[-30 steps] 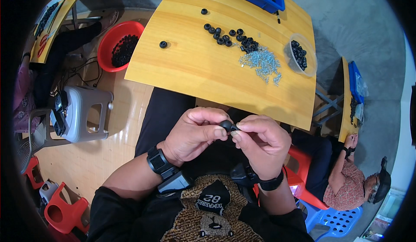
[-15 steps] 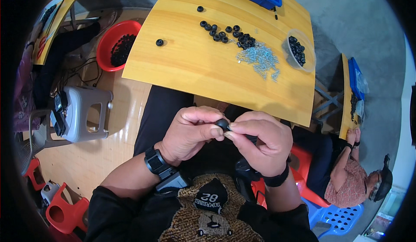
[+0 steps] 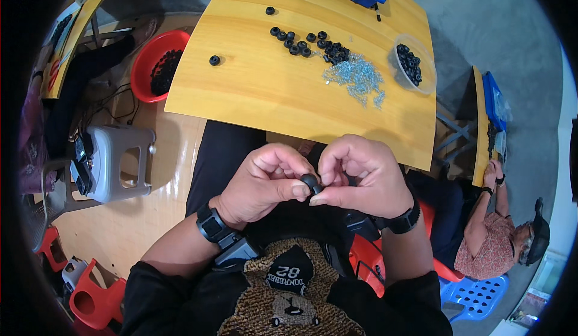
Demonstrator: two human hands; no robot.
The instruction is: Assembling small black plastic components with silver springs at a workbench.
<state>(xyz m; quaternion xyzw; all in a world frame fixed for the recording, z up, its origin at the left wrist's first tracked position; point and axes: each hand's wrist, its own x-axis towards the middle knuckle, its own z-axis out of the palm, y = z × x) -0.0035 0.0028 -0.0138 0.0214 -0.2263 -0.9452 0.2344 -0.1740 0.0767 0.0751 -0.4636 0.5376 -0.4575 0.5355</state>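
We see left hand [image 3: 265,182] pinching small black rounded part [image 3: 309,181] between thumb and forefinger, above lap [image 3: 226,161], off near edge of table [image 3: 241,89]. Right hand [image 3: 364,176] curled, fingertips at part's right side; whether it grips, we cannot tell. We judge slip main risk: curved surface, fingertip-only hold, drop to lap or floor [image 3: 180,167]. Lone black piece [image 3: 214,60] toward table's left edge could roll off if knocked; clear bits [image 3: 355,77], heaped farther right, could scatter if brushed.
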